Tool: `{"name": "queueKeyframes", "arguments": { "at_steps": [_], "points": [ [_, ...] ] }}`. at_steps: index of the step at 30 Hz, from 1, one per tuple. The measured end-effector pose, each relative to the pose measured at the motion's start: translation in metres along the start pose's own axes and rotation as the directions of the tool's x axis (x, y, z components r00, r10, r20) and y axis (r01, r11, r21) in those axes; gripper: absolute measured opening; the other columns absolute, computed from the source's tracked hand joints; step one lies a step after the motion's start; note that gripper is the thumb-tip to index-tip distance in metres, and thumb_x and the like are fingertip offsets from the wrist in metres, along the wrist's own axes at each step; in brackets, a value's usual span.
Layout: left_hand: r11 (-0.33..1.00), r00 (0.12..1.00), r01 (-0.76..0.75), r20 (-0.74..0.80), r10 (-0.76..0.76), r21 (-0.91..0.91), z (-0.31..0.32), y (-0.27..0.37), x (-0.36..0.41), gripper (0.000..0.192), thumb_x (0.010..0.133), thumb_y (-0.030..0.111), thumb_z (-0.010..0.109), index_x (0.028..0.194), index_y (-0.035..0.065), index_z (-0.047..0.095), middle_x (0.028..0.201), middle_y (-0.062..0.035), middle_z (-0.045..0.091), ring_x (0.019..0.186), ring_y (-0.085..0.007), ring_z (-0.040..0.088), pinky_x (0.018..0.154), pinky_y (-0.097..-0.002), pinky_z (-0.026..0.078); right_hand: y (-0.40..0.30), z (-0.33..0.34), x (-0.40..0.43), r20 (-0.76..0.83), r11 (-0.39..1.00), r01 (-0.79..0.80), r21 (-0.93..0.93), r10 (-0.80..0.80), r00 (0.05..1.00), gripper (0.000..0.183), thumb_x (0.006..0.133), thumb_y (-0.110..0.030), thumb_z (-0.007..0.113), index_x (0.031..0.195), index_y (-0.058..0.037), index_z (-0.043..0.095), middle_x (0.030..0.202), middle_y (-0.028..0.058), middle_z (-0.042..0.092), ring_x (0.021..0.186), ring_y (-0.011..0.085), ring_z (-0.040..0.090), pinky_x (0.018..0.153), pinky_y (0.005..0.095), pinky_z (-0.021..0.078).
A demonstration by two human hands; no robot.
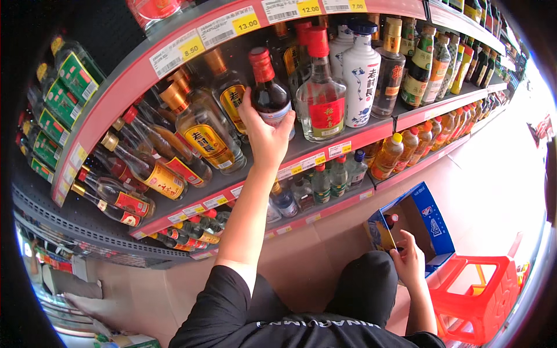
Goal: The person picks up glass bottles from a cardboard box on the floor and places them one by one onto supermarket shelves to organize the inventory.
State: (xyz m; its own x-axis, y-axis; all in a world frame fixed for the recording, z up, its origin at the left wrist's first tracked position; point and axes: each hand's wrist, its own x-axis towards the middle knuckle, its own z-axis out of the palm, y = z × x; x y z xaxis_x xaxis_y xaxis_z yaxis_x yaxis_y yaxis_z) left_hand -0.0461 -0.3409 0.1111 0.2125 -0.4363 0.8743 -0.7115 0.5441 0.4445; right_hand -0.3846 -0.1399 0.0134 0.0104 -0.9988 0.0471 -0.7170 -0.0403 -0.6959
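My left hand (267, 130) grips a dark glass bottle (270, 93) with a red cap and a pale label, upright at the middle shelf. Close beside it on the right stands a clear glass bottle (322, 91) with a red cap and red label. To its left are clear bottles with gold caps and yellow labels (206, 141). My right hand (411, 261) is low at the near side of a blue cardboard box (420, 217), fingers curled and partly spread. Inside the box shows a bottle's red-and-white cap (394, 218). Whether the right fingers hold anything is unclear.
The shelf edge (300, 163) carries price tags. White bottles (361, 78) and sauce bottles (420, 69) continue to the right, with orange oil-like bottles (387, 154) below. A red plastic stool (474, 296) stands by the box. Another person's leg (74, 282) shows at lower left.
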Motion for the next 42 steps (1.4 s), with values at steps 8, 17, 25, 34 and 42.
{"name": "queueKeyframes", "arguments": {
  "at_steps": [8,17,25,34,42],
  "points": [
    [0.997,0.996,0.077,-0.050,-0.078,-0.015,0.028,-0.005,0.005,0.083,0.076,0.013,0.070,0.139,-0.0046,0.018,0.133,-0.0243,0.034,0.123,-0.0322,0.038,0.104,-0.0373,0.028,0.131,0.030,-0.009,-0.039,0.913,-0.090,-0.399,0.082,0.996,0.052,0.073,-0.005,0.065,0.122,-0.0058,0.048,0.111,0.0201,0.051,0.105,0.0364,0.052,0.091,0.0410,0.0434],
    [0.989,0.988,0.126,-0.104,-0.118,0.075,0.057,-0.019,0.019,0.084,0.079,0.011,0.065,0.138,-0.0123,0.010,0.135,-0.0332,0.024,0.129,-0.0464,0.024,0.109,-0.0450,0.019,0.166,0.046,-0.004,0.153,0.961,-0.134,-0.241,0.174,0.973,0.027,0.069,-0.004,0.065,0.092,-0.0049,0.052,0.084,0.0195,0.058,0.082,0.0383,0.058,0.071,0.0446,0.0460],
    [0.968,0.994,0.106,-0.033,-0.101,0.226,0.052,-0.020,0.018,0.084,0.079,0.009,0.063,0.139,-0.0122,0.008,0.143,-0.0337,0.017,0.134,-0.0445,0.019,0.111,-0.0433,0.017,0.189,0.059,-0.002,0.085,0.931,-0.107,-0.350,0.145,0.986,0.025,0.068,-0.004,0.066,0.087,-0.0031,0.051,0.080,0.0185,0.060,0.079,0.0372,0.059,0.069,0.0430,0.0471],
    [0.997,0.998,-0.021,0.058,0.017,0.075,0.007,0.024,-0.034,0.060,0.079,0.004,0.061,0.132,-0.0044,0.036,0.133,-0.0236,0.040,0.125,-0.0359,0.039,0.106,-0.0404,0.029,0.168,0.044,-0.007,0.043,0.937,-0.143,-0.318,0.165,0.985,0.025,0.069,-0.004,0.066,0.090,-0.0035,0.053,0.082,0.0173,0.063,0.081,0.0342,0.062,0.072,0.0413,0.0489],
    [0.961,0.788,0.123,0.613,0.058,-0.248,-0.012,0.118,-0.149,0.063,0.073,0.011,0.068,0.129,-0.0002,0.042,0.133,-0.0210,0.041,0.126,-0.0370,0.039,0.105,-0.0451,0.030,-0.025,-0.060,0.008,-0.065,0.952,0.044,-0.303,-0.066,0.996,0.017,0.074,-0.003,0.062,0.087,-0.0023,0.051,0.081,0.0167,0.060,0.073,0.0366,0.060,0.063,0.0413,0.0480]
  ]
}}
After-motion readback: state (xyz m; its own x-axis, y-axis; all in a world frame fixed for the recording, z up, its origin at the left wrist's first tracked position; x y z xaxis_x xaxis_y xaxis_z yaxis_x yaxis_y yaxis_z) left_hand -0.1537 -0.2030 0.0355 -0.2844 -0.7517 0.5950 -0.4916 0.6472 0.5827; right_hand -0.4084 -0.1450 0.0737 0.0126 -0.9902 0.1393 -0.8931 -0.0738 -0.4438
